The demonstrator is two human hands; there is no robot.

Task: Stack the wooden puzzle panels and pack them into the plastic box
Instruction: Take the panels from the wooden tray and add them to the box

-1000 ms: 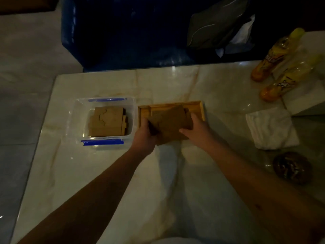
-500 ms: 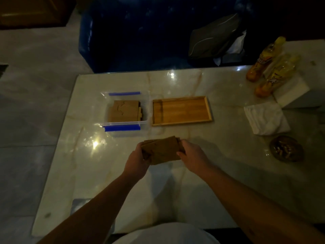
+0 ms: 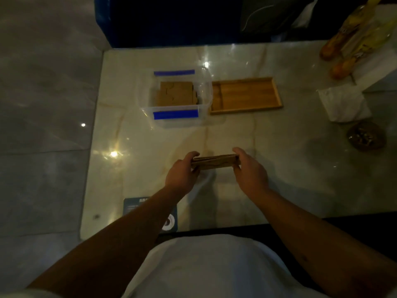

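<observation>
Currently the left hand (image 3: 180,175) and the right hand (image 3: 249,173) are gripping a small stack of wooden puzzle panels (image 3: 214,161) by its two short ends, fingers curled over the far edge, each grip grasping the stack; the stack is sitting level near the middle of the bench (image 3: 279,179), toward its near edge, though whether it is touching the surface cannot be told. Further panels (image 3: 176,94) are lying inside the clear plastic box (image 3: 203,104), which is standing toward the far left of the bench with blue latches (image 3: 175,114) on its near and far rims. Touching or just beside the box's right wall, a shallow wooden tray (image 3: 247,94) is lying flat. Along the right edge, a folded white cloth (image 3: 343,104) is resting, with a dark round dish (image 3: 367,136) nearer the person and two yellow bottles (image 3: 352,39) lying at the far right corner. At the near left corner, a dark card (image 3: 137,206) is showing partly under the left forearm. A blue seat (image 3: 171,18) is standing beyond the far edge.
</observation>
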